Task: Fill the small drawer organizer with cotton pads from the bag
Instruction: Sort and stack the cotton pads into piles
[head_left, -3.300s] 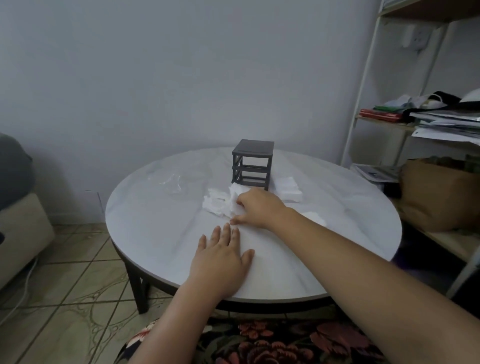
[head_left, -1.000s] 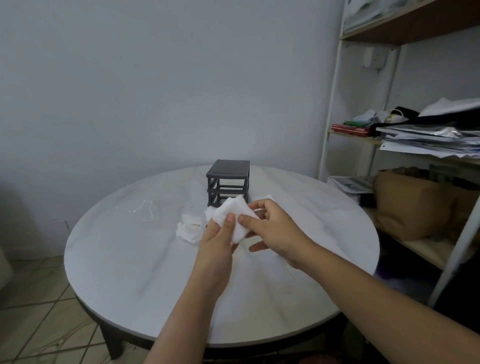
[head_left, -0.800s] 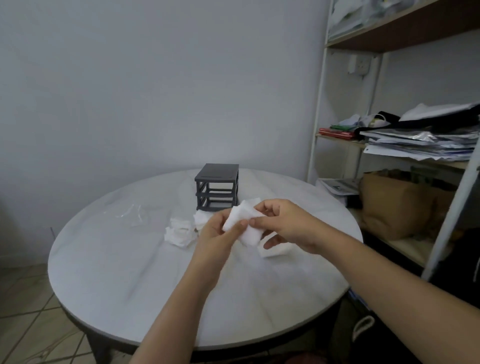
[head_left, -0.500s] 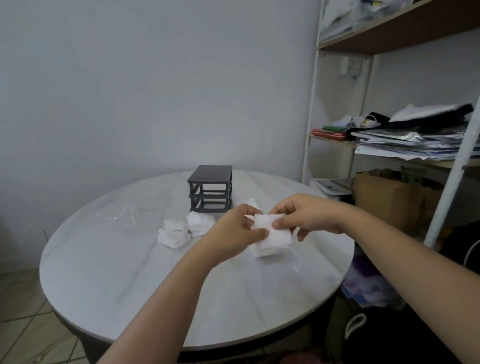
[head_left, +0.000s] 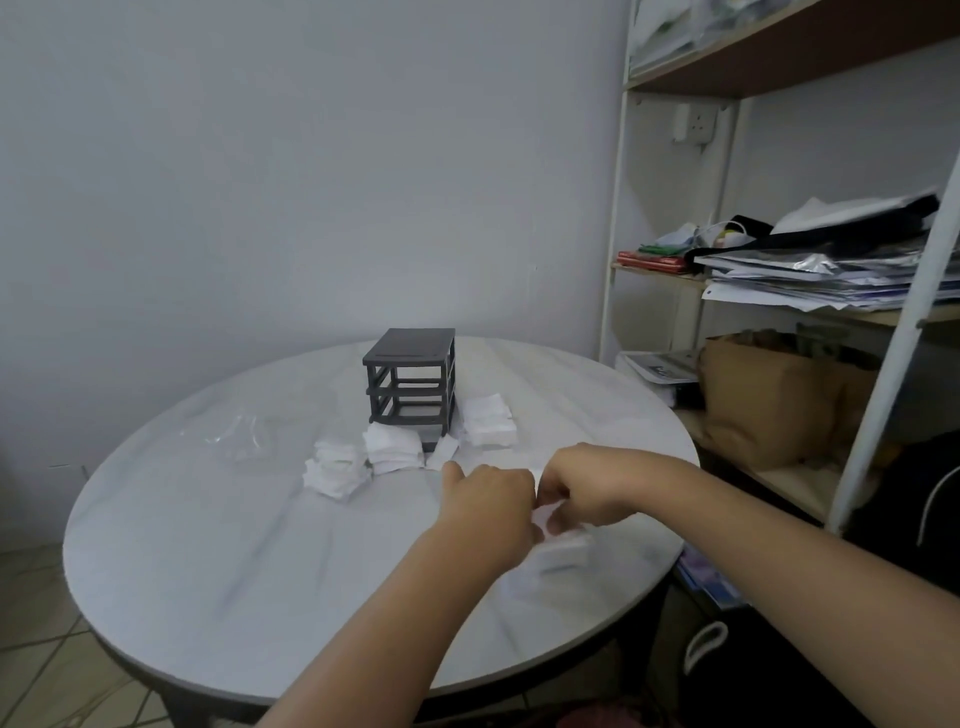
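Observation:
A small dark grey drawer organizer (head_left: 411, 384) stands near the back of the round white table (head_left: 208, 571); its frame looks open, with no drawers inside. White cotton pads lie in stacks in front of it (head_left: 337, 467), (head_left: 392, 447) and to its right (head_left: 488, 421). My left hand (head_left: 488, 509) and my right hand (head_left: 582, 493) meet low over the table's right side, both closed on a stack of white cotton pads (head_left: 558, 545) that is mostly hidden and blurred. A clear plastic bag (head_left: 244, 441) lies flat at the left.
A white metal shelf unit (head_left: 613, 218) stands right of the table with papers (head_left: 831, 275), a brown paper bag (head_left: 769, 400) and a scale-like item (head_left: 660, 364). The wall is close behind the table. Tiled floor shows at the lower left.
Both hands have lifted a stack of pads from in front of the organizer, carried it right and lowered it to the table's right side. The view has shifted right.

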